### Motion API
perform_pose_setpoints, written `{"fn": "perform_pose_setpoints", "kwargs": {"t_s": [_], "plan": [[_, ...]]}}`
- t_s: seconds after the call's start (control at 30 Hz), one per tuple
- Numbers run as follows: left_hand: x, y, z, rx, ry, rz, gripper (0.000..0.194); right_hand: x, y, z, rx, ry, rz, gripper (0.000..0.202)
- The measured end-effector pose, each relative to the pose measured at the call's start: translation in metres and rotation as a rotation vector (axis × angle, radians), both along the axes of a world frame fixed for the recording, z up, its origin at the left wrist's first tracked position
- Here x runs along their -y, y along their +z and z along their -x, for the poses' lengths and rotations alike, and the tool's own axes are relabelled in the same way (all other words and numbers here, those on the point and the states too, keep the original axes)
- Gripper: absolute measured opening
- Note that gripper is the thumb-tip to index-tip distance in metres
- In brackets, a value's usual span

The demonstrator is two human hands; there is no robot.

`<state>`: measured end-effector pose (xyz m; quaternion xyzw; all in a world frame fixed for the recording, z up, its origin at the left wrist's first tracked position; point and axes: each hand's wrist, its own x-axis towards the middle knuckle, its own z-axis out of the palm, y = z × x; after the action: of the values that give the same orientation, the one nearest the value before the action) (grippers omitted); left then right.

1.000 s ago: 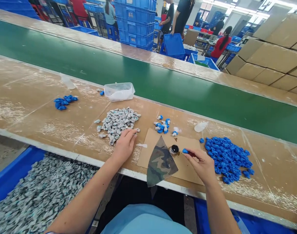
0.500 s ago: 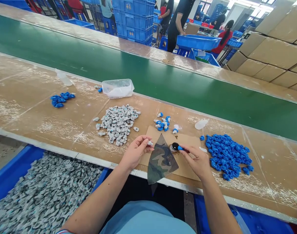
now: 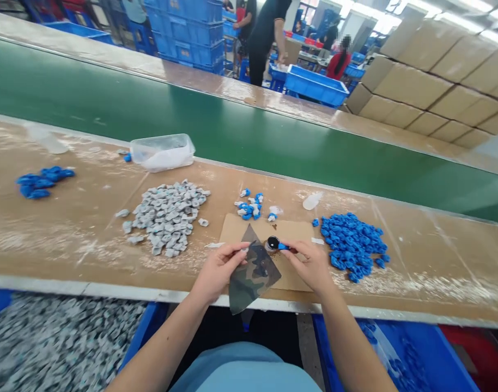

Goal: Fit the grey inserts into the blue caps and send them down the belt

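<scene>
My left hand pinches a small grey plastic part, mostly hidden by the fingertips, at the left edge of a camouflage cloth. In my right hand, thumb and finger grip a small blue plastic part, its tip at a little round pot with a black top or filling. Cloth and pot lie on a cardboard sheet. Behind them sit several joined blue-and-grey pieces. A heap of grey parts is to the left, a heap of blue parts to the right.
A clear plastic tub and a small translucent bottle stand toward the green conveyor belt. More blue pieces lie far left. Below the table edge is a bin of grey parts. A person stands beyond the belt.
The camera view has turned right, so the table things appear farther left. Both hands keep their grips, the blue part still at the pot; my left hand now overlaps the cloth's edge.
</scene>
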<state>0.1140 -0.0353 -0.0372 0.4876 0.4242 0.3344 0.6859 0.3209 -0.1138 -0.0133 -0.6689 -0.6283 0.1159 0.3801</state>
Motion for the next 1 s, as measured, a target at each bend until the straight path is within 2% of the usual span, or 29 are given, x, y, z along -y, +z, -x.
{"fn": "perform_pose_setpoints", "kwargs": {"t_s": [0.23, 0.4, 0.7, 0.87, 1.0], "plan": [[0.014, -0.009, -0.012, 0.101, -0.072, 0.116, 0.037, 0.013, -0.005, 0.015, -0.262, -0.061, 0.008, 0.016], [0.021, -0.015, -0.021, 0.153, -0.122, 0.146, 0.038, 0.017, -0.010, 0.027, -0.278, 0.012, 0.008, 0.015], [0.023, -0.018, -0.022, 0.178, -0.187, -0.019, 0.028, 0.015, -0.007, 0.028, -0.245, 0.098, 0.047, 0.014], [0.019, -0.013, -0.014, 0.073, -0.307, -0.143, 0.026, 0.016, -0.009, 0.020, -0.254, 0.179, 0.091, 0.011], [0.022, -0.009, -0.014, 0.054, -0.309, -0.170, 0.024, 0.016, -0.007, 0.018, -0.280, 0.202, 0.128, 0.010]]}}
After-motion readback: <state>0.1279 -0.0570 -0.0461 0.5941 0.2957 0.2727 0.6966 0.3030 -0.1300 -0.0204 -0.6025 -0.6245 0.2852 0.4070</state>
